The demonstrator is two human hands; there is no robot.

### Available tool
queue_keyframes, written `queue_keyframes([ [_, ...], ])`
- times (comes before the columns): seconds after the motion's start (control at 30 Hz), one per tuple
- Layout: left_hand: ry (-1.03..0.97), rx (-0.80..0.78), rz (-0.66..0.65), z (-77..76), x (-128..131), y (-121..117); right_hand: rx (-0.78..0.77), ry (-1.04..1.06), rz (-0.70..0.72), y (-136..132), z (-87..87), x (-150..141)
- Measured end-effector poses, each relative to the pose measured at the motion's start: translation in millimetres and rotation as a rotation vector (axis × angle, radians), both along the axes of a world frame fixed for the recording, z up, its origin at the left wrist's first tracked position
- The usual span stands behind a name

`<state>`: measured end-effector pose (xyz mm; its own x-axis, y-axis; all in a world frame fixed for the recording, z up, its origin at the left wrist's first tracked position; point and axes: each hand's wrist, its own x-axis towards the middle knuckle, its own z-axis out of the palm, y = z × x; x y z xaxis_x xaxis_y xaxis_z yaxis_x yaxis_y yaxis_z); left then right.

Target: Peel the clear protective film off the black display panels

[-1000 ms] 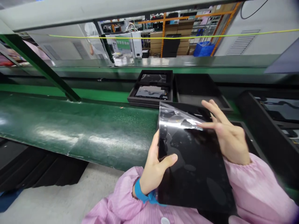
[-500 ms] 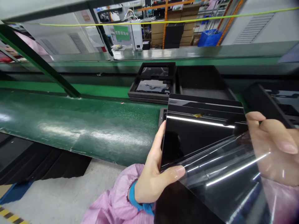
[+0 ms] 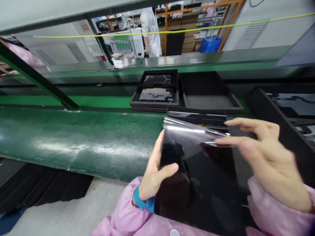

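A glossy black panel [image 3: 204, 183] rests in front of my chest, above the near edge of the green conveyor belt [image 3: 81, 137]. My left hand [image 3: 154, 178] grips its left edge, thumb on the face and fingers behind. A clear protective film [image 3: 189, 131] curls up from the panel's far edge. My right hand [image 3: 265, 157] reaches in from the right with thumb and forefinger pinched on the film's lifted edge, the other fingers stretched out.
Black foam trays [image 3: 155, 95] holding parts sit on the belt's far side, an empty black tray [image 3: 209, 91] next to them. More trays [image 3: 290, 111] stand at the right. A person in a white coat [image 3: 150, 29] stands beyond the line.
The film, peeled far down toward me half a second ago, lies back over the panel with only the far edge lifted. My right hand moved up to that far edge.
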<state>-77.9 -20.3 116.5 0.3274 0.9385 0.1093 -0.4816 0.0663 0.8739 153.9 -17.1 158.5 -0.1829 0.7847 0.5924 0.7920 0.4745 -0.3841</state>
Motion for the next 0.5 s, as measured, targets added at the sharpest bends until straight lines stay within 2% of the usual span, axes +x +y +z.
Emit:
queue_keyframes([
  [0.07, 0.045, -0.017, 0.035, -9.0, -3.6, 7.7, -0.028, -0.088, 0.115, -8.1, 8.0, -7.7],
  [0.13, 0.067, -0.034, 0.075, -15.4, -7.4, 13.6, -0.070, -0.149, 0.312, -15.2, 14.6, -13.6],
  [0.3, -0.003, -0.103, 0.104, -21.4, -15.6, 15.9, -0.137, -0.277, 0.705, -25.2, 26.7, -26.2],
  [0.4, -0.041, -0.150, 0.142, -24.1, -20.0, 11.8, -0.146, -0.343, 0.801, -25.5, 26.6, -31.3],
  [0.5, -0.040, -0.194, 0.187, -27.1, -24.4, 7.5, -0.020, -0.392, 0.894, -22.5, 27.5, -34.3],
])
